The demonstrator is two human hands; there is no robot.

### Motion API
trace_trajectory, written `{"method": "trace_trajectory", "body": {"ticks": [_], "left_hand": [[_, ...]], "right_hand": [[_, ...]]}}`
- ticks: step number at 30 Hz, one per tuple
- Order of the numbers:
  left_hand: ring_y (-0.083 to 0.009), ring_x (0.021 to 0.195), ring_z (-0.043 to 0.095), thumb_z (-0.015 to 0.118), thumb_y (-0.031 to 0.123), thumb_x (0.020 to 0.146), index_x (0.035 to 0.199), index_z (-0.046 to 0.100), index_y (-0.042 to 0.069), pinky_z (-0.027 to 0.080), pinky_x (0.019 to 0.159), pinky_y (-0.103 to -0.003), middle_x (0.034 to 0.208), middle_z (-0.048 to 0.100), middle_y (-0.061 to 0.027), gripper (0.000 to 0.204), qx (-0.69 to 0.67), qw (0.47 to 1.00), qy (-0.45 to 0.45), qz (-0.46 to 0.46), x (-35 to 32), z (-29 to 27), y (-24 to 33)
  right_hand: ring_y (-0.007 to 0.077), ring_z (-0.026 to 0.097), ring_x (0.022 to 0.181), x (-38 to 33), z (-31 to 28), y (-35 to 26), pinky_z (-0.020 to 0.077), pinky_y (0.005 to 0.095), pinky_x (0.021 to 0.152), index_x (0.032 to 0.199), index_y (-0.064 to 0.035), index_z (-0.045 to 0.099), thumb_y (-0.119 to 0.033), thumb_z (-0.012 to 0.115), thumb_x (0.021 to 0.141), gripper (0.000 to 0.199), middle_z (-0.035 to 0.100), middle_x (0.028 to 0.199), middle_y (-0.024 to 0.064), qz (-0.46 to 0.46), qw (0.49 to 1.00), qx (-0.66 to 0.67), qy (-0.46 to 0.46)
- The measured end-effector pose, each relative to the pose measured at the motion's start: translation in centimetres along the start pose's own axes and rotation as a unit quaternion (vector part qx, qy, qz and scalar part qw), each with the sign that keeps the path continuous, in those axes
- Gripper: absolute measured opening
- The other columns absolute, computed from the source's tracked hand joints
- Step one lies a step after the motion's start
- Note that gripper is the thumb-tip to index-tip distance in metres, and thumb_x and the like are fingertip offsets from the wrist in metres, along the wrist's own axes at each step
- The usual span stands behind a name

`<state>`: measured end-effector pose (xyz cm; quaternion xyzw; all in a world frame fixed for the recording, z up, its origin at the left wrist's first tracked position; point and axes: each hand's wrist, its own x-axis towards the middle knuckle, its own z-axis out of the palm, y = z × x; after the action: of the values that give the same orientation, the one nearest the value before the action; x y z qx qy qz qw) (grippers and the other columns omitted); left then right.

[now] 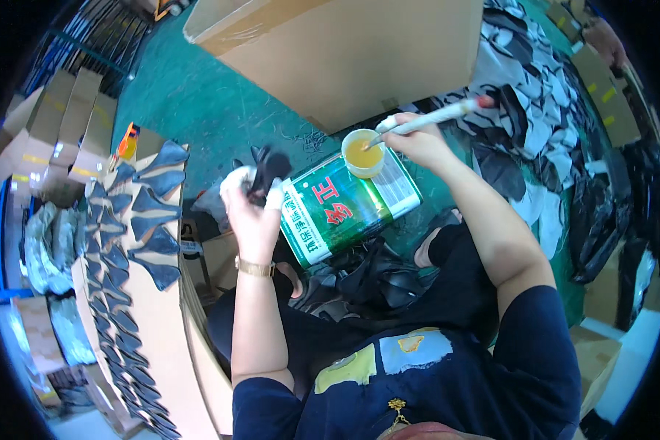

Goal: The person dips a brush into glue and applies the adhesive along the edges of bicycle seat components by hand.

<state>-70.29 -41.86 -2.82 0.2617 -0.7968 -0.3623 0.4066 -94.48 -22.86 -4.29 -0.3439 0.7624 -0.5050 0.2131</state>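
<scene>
1. Dark leather piece (269, 167): a small black, curved cut-out, held up left of centre in the left hand (251, 205), whose bandaged fingers (275, 196) are closed around it.
2. The right hand (418, 143) grips a white brush (433, 117) with a red end; its tip dips into a small cup (363, 152) of yellow glue.
3. The cup stands on a green rectangular can (345, 209) with a white label panel and red characters, lying on its side.
4. A large brown cardboard box (345, 51) sits at the far side.
5. Rows of matching dark pieces (136, 220) lie on a cardboard board (172, 330) at left.
</scene>
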Motion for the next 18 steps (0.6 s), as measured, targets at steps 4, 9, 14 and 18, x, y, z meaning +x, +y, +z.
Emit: {"method": "trace_trajectory", "body": {"ticks": [4, 9, 14, 18], "left_hand": [[-0.0224, 0.078, 0.058, 0.075, 0.005, 0.066, 0.097, 0.056, 0.004, 0.047, 0.074, -0.032, 0.091, 0.057, -0.0083, 0.036, 0.027, 0.998, -0.052, 0.023, -1.7, -1.0, -0.3], [-0.0226, 0.098, 0.060, 0.073, 0.003, 0.064, 0.090, 0.056, 0.011, 0.036, 0.089, -0.035, 0.102, 0.067, -0.0041, 0.033, 0.135, 0.976, -0.087, 0.147, -2.4, -1.7, 0.9], [-0.0200, 0.099, 0.060, 0.073, 0.005, 0.065, 0.089, 0.055, 0.012, 0.033, 0.088, -0.034, 0.103, 0.068, -0.0036, 0.031, 0.160, 0.969, -0.080, 0.169, -2.2, -2.2, 1.5], [-0.0213, 0.098, 0.059, 0.072, 0.004, 0.065, 0.090, 0.055, 0.011, 0.033, 0.089, -0.035, 0.102, 0.067, -0.0054, 0.031, 0.104, 0.978, -0.074, 0.167, -2.1, -1.6, 2.3]], "right_hand": [[0.0265, 0.066, 0.080, 0.7, 1.9, 2.4, 0.0514, 0.0344, 0.073, 0.093, -0.0078, 0.066, -0.021, 0.065, 0.072, 0.025, 0.067, 0.084, 0.0138, -0.017, 0.991, -0.132, -0.004], [0.0273, 0.066, 0.082, 1.0, 2.3, 1.7, 0.0512, 0.0344, 0.075, 0.094, -0.0072, 0.066, -0.021, 0.065, 0.072, 0.026, 0.067, 0.085, 0.0139, -0.022, 0.991, -0.129, 0.005], [0.0078, 0.058, 0.070, 0.5, -0.6, -3.1, 0.0483, 0.0227, 0.064, 0.101, -0.0007, 0.062, -0.010, 0.061, 0.082, 0.022, 0.064, 0.082, 0.0038, -0.001, 0.975, 0.223, 0.017], [0.0076, 0.058, 0.070, -0.4, -1.3, -4.7, 0.0483, 0.0217, 0.065, 0.102, 0.0000, 0.061, -0.011, 0.061, 0.083, 0.022, 0.063, 0.084, 0.0042, 0.011, 0.965, 0.261, 0.005]]}}
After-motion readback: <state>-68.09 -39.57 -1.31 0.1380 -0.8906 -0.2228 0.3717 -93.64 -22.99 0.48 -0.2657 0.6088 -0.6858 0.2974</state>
